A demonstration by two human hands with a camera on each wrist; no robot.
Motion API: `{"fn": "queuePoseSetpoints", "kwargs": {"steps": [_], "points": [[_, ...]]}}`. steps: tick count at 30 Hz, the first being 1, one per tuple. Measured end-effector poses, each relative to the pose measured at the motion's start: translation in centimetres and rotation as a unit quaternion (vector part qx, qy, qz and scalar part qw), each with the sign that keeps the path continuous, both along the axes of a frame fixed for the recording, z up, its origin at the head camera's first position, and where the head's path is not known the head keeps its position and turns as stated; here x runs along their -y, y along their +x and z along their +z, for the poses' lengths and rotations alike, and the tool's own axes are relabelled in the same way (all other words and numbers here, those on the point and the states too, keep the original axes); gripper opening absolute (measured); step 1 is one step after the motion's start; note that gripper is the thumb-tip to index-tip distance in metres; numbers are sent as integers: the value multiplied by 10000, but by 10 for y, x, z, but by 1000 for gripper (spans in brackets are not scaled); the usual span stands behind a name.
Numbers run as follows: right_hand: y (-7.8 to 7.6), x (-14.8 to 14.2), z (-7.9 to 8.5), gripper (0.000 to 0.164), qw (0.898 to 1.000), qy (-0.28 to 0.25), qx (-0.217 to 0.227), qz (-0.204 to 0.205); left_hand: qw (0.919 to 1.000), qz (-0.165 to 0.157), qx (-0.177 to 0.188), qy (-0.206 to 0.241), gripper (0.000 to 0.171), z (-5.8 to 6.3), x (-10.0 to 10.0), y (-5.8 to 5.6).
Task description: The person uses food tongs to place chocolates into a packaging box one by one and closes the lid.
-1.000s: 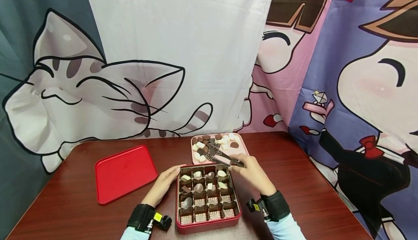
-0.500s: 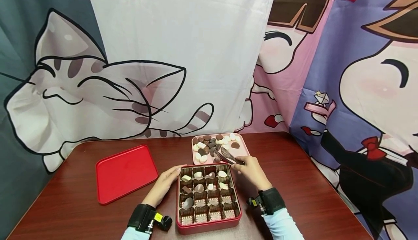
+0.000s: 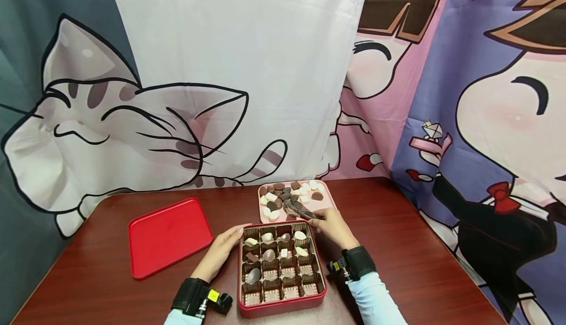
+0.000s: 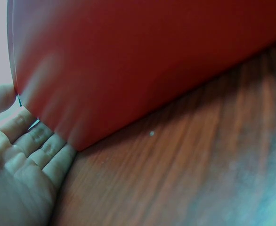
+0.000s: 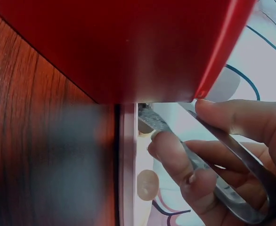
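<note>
Squeezing tongs [image 3: 302,210] narrower than before, right hand [image 3: 332,227] gripping them, left hand [image 3: 221,249] straight-fingered against box [image 3: 283,309].

We are holding both arms [image 3: 376,298] forward; our left hand [image 3: 224,245] is lying with fingers [image 4: 40,137] nearly straight, while our right hand [image 3: 336,229] is pinching, its thumb [image 5: 234,117] facing its bent fingers.

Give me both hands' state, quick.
Left hand: open, touching the side of the red box.
Right hand: closed, holding the tongs.
</note>
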State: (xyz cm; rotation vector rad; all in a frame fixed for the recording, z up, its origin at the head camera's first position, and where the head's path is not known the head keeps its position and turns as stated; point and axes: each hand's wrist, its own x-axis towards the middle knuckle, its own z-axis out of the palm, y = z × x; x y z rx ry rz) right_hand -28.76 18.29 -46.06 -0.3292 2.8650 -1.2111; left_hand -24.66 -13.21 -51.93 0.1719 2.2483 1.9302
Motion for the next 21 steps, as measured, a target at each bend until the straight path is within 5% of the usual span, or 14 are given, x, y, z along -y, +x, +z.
{"fn": "queuePoseSetpoints", "kwargs": {"steps": [21], "points": [[-12,7,-9,12,9998,45,-166,-69,10000,-31,-43,49,45,-3,1,-1]]}}
